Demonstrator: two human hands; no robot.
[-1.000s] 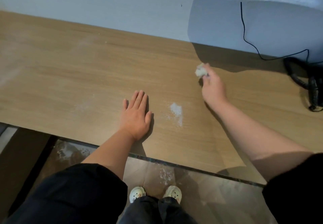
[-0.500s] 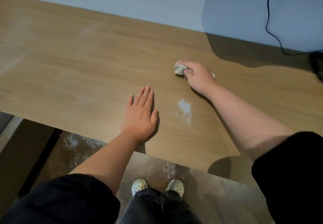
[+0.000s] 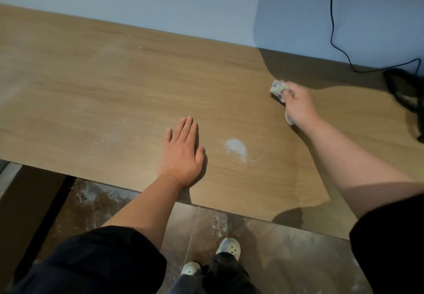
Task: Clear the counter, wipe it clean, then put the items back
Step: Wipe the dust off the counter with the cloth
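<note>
right fingers (image 3: 289, 90): curled round a crumpled pale wad of tissue (image 3: 278, 87), pressing it onto the wood.
right hand (image 3: 299, 106): out on the far side, at the edge of the shadow near the back.
left fingers (image 3: 186, 129): straight and together, holding nothing.
left hand (image 3: 181, 156): flat on the light-brown wooden counter (image 3: 103, 82), near its front edge.
white powder patch (image 3: 236, 148): on the counter between my hands, just right of my left thumb. from the wad it lies toward me and to the left. its long axis slants from far-left to near-right.
nearer hand: the left, but my right has the wad, so i judge the next stroke pulls back toward me.
beyond: a thin black cable (image 3: 332, 29) down the wall and a blurred black object (image 3: 400, 87) at the right.
</note>
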